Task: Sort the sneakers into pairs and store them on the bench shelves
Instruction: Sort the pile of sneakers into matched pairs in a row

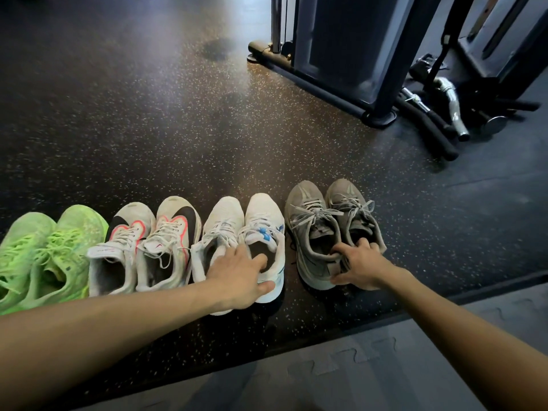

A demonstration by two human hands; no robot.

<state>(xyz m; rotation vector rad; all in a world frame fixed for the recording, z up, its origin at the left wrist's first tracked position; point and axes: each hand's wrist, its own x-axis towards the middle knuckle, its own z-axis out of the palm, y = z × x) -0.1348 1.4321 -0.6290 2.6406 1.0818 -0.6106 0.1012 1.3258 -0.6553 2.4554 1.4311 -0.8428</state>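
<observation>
The left hand (241, 277) covers the heels of the white sneakers (243, 232). The green sneakers (44, 256) are cut off at the left edge. The gym machine (355, 40) runs past the top edge.

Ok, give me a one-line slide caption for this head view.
Four sneaker pairs lined up on gym floor; left hand grips the white-and-blue pair, right hand the grey pair.

Four sneaker pairs in a row, toes away: green pair (44, 250), white-black pair (145, 244), white-blue pair (243, 232), grey pair (329, 221)

Dark speckled rubber floor (178, 129) meets grey interlocking foam mats (370, 366); a black gym machine frame (350, 54) stands behind.
</observation>
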